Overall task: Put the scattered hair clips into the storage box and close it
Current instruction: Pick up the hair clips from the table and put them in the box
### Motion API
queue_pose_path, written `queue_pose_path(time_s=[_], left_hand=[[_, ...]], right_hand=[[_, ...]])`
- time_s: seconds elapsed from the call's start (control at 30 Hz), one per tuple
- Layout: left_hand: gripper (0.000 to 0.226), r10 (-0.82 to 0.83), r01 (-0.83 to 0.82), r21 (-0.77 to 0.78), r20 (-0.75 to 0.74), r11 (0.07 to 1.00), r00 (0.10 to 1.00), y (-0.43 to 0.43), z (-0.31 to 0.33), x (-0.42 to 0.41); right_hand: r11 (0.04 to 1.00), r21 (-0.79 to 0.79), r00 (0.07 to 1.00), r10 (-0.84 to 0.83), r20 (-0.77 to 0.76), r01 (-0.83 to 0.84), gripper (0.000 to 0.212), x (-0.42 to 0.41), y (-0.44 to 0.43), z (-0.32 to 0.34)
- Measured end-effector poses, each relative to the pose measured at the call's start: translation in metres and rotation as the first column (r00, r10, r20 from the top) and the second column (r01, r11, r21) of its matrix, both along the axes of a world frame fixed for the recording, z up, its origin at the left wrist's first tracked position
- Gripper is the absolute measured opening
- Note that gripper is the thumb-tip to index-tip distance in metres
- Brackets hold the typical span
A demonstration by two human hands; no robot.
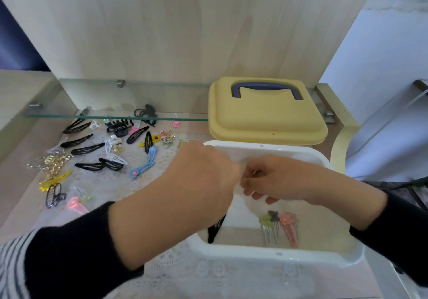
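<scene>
The white storage box (pixel 289 256) stands open at the lower right, with several flower clips (pixel 281 227) and a black clip (pixel 214 229) inside. Its yellow lid (pixel 261 120) with a blue handle leans up behind it. Both hands hover over the box and meet fingertip to fingertip. My left hand (pixel 203 173) shows only its back, so its fingers are hidden. My right hand (pixel 275 178) has curled fingers around a small pale hair clip (pixel 254 172), blurred. Several scattered hair clips (pixel 108 150) lie on the lace mat at the left.
A glass shelf (pixel 115 115) juts out over the far clips, against a wooden back panel. A gold chain (pixel 53 163), a black claw clip (pixel 117 126) and a blue clip (pixel 144 163) lie among the scattered ones. The counter's edge is at the right.
</scene>
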State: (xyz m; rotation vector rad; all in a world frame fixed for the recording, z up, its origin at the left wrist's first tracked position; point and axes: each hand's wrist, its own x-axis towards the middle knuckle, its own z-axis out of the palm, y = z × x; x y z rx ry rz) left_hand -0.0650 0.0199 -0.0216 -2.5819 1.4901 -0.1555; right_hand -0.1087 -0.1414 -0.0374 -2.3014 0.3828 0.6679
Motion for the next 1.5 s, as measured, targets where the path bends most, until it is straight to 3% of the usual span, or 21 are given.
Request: queue_pose_path(time_s=[0.13,0.23,0.3,0.47,0.6,0.8,1.03,1.27,1.4,1.5], left_hand=[[0.020,-0.041,0.023,-0.405,-0.036,0.914,0.999,0.031,-0.003,0.006],[0.017,0.038,-0.018,-0.574,0.022,0.819,0.999,0.050,0.002,0.014],[0.014,0.099,-0.055,-0.676,0.027,0.735,0.995,0.060,0.004,0.021],[0.020,0.255,-0.183,-0.822,-0.048,0.539,0.966,0.096,-0.007,0.041],[0.020,0.364,-0.268,-0.855,-0.101,0.444,0.926,0.125,-0.036,0.064],[0.028,0.449,-0.430,-0.786,-0.220,0.445,0.866,0.158,-0.089,0.077],[0.024,0.504,-0.478,-0.662,-0.171,0.578,0.847,0.162,-0.132,0.076],[0.027,0.569,-0.502,-0.673,-0.143,0.544,0.810,0.163,-0.143,0.077],[0.029,0.591,-0.534,-0.652,-0.160,0.538,0.790,0.161,-0.146,0.075],[0.030,0.587,-0.546,-0.642,-0.179,0.538,0.789,0.161,-0.147,0.076]], right_hand=[[0.989,-0.149,0.984,0.009,0.176,0.018,0.016,-0.009,0.005,0.020],[0.990,-0.009,0.919,-0.124,0.374,0.138,0.010,-0.011,0.016,0.034],[0.970,0.113,0.827,-0.244,0.507,0.217,0.004,-0.009,0.029,0.042],[0.908,0.344,0.551,-0.419,0.721,0.240,0.012,0.003,0.088,0.057],[0.907,0.383,0.440,-0.420,0.794,0.175,0.022,0.015,0.150,0.045],[0.913,0.370,0.494,-0.405,0.769,0.172,0.040,0.040,0.214,-0.011],[0.927,0.035,0.552,-0.252,0.795,0.373,0.040,0.076,0.220,-0.092],[0.895,-0.221,0.572,-0.047,0.819,0.389,0.048,0.080,0.218,-0.115],[0.874,-0.274,0.593,-0.020,0.805,0.401,0.046,0.079,0.218,-0.117],[0.870,-0.297,0.603,-0.001,0.797,0.394,0.030,0.079,0.218,-0.122]])
